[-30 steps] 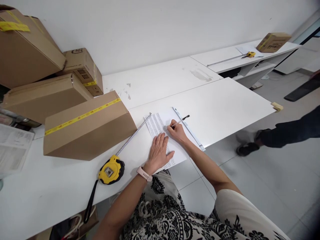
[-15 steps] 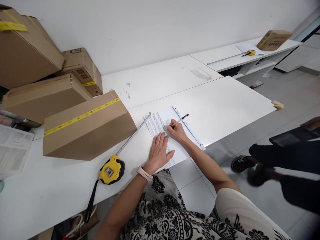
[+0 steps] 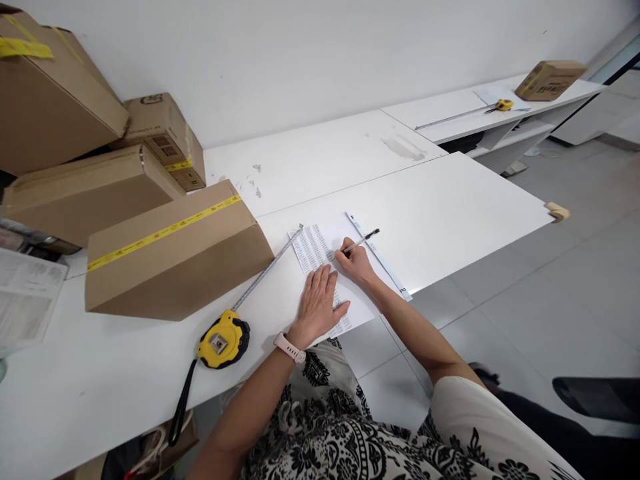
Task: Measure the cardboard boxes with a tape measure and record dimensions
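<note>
My left hand (image 3: 317, 303) lies flat on a printed sheet of paper (image 3: 367, 310), its fingers stretched out and thumb apart. Wrapped round a pen (image 3: 361, 241) with a black end, my right hand (image 3: 356, 263) rests on the same sheet, the tip hidden by the fingers. Columns of small print fill the sheet's left part. A pale blue-white strip (image 3: 385, 263) lies along its right edge. To the left, a yellow and black tape measure (image 3: 223, 340) has its blade (image 3: 270, 270) pulled out, the end touching the paper's upper left corner.
A taped cardboard box (image 3: 175, 247) stands left of the blade, with more boxes (image 3: 60, 100) stacked behind it. On the far white counter are another tape measure (image 3: 504, 105) and a small box (image 3: 550, 80). Another person's dark-clothed leg (image 3: 545, 427) shows at lower right.
My hands, the pen and the paper stay almost in place. The other person at the right has moved lower and closer behind my right arm.
</note>
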`<state>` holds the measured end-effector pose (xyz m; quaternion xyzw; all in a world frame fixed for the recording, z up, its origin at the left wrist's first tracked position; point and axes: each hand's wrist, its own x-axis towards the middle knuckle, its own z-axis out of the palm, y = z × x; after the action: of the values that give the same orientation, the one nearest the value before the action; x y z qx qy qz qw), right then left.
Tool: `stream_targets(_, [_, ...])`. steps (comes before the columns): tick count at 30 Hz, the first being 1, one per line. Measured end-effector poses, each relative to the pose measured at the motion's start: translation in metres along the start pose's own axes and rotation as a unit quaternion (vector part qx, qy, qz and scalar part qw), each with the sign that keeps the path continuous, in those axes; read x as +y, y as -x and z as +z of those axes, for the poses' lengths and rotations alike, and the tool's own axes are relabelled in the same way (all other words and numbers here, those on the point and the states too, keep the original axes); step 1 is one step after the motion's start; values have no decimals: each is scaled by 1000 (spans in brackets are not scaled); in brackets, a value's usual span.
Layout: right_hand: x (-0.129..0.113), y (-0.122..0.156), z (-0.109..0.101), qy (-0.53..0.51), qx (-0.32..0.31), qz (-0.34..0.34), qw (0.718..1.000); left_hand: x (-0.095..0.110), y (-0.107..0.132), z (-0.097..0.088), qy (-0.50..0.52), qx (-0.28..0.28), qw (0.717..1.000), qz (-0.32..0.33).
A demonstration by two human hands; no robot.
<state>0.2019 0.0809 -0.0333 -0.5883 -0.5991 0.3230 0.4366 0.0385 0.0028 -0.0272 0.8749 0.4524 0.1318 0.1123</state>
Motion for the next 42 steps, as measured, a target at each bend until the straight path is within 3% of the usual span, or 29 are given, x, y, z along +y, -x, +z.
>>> stream_targets(4, [4,-3,-4,28,65,-46,996,7,2,-5,29,-10,999,-15])
stream_targets(7, [11,-7,-15,155,79,-105,979,17,23,-23,43,4,999,-23])
stream_targets(11, [20,-7,-31,320,32,-120,939,7,86,-60,1,95,994,-49])
stream_targets(13, [21,-5,-36,359,26,-124,925,-13,124,-74,-44,156,981,-109])
stream_targets(15, [17,-3,-36,369,44,-135,919,-37,156,-81,-75,179,967,-164])
stream_targets(17, [5,0,-31,351,75,-146,922,-60,177,-81,-81,162,963,-199])
stream_targets(20, [-22,5,-14,290,103,-164,937,-82,185,-79,-53,152,961,-224])
stream_targets(23, [-52,13,4,208,108,-176,956,-85,186,-85,45,187,958,-211])
stream_targets(27, [-76,25,22,48,121,-117,985,-83,206,-115,193,206,942,-181])
stream_targets(31, [-81,27,41,-88,39,-35,995,-100,238,-155,206,206,942,-168])
stream_targets(36, [-87,14,79,-152,-88,-14,984,-138,267,-185,240,194,928,-207])
stream_targets(42, [-103,2,111,-200,-163,29,966,-179,263,-206,293,137,911,-255])
